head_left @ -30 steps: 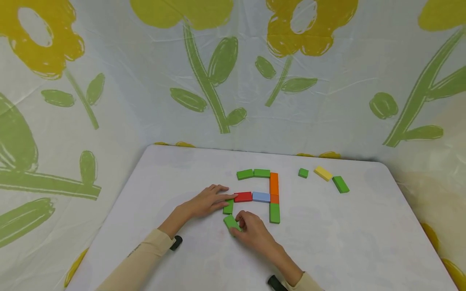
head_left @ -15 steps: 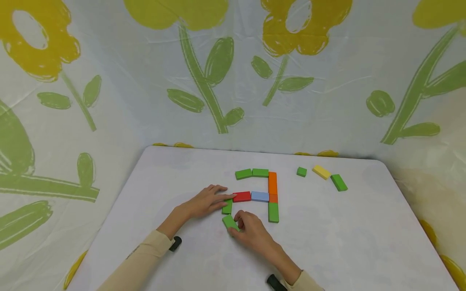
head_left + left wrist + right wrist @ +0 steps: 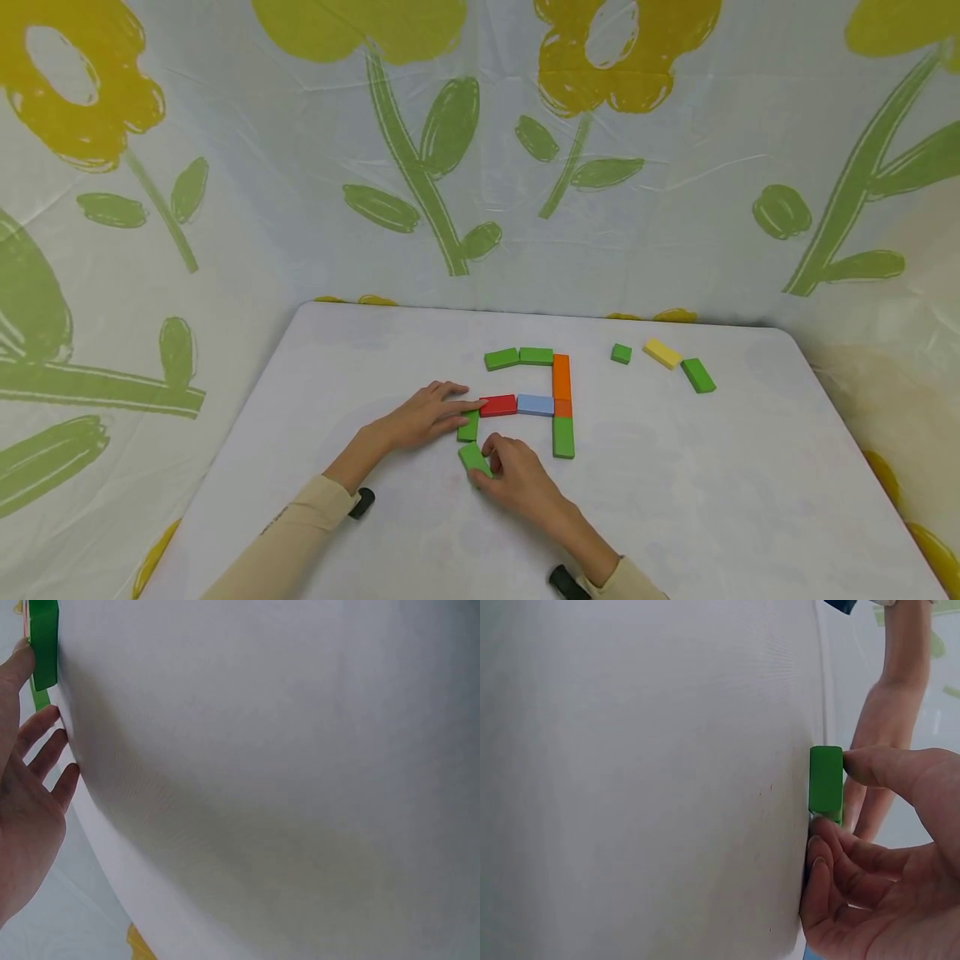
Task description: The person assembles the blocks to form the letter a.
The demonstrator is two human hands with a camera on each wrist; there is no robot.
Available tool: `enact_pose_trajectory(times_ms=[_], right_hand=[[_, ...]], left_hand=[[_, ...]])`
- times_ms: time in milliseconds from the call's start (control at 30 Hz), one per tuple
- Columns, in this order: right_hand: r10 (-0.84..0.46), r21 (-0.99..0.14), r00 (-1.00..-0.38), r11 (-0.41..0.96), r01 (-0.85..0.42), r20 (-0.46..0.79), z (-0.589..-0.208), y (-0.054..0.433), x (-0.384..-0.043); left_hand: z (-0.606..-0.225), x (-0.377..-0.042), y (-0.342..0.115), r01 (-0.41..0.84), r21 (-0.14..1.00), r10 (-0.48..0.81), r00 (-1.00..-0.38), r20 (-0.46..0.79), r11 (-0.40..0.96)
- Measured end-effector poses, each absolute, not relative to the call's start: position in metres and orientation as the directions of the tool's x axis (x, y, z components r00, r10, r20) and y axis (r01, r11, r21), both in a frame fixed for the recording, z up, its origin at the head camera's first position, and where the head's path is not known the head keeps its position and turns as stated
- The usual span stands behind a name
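My right hand [image 3: 525, 477] pinches a green block [image 3: 474, 459] that lies slanted on the table; in the right wrist view, thumb and fingertips sit on opposite sides of this green block [image 3: 826, 780]. Just behind it is another green block [image 3: 468, 428], partly covered by my left hand [image 3: 427, 414]. The left thumb touches that block, while the outstretched index fingertip rests at the left end of a red block [image 3: 498, 406]. A light blue block [image 3: 536, 405] continues the row to the right. In the left wrist view, the left hand [image 3: 30, 795] shows spread fingers.
On the right of the figure stand an orange block [image 3: 562, 377], a short orange piece [image 3: 562, 408] and a green block [image 3: 563, 438]. Two green blocks [image 3: 519, 357] line the back. Farther right lie a small green block [image 3: 621, 353], a yellow block [image 3: 662, 353] and a green block [image 3: 698, 376].
The head view has shifted slightly. Both hands and the blocks keep practically the same places relative to one another.
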State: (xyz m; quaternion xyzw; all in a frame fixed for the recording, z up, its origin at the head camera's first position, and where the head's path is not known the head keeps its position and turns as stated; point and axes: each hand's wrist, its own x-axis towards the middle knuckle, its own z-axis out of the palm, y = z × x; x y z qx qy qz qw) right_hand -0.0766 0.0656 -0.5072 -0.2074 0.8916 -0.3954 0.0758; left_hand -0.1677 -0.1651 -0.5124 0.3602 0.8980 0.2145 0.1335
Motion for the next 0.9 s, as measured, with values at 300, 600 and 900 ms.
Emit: enact_pose_trajectory(times_ms=[300,600,900], right_hand=[[-0.400,-0.774,-0.916,0.587,-0.238,-0.022,-0.503,0.079,-0.084],[-0.319,-0.763,-0.945,0.594,-0.254,0.065,-0.497,0.113,-0.105],[-0.192,-0.710,-0.965,0.653,-0.263,0.181,-0.494,0.160,-0.134]], left_hand=[[-0.517,-0.171,-0.165,0.597,0.479,0.708,-0.702,-0.075,0.643],[-0.518,-0.169,-0.168,0.597,0.490,0.710,-0.701,-0.067,0.635],[-0.517,-0.170,-0.166,0.601,0.505,0.720,-0.691,-0.062,0.620]])
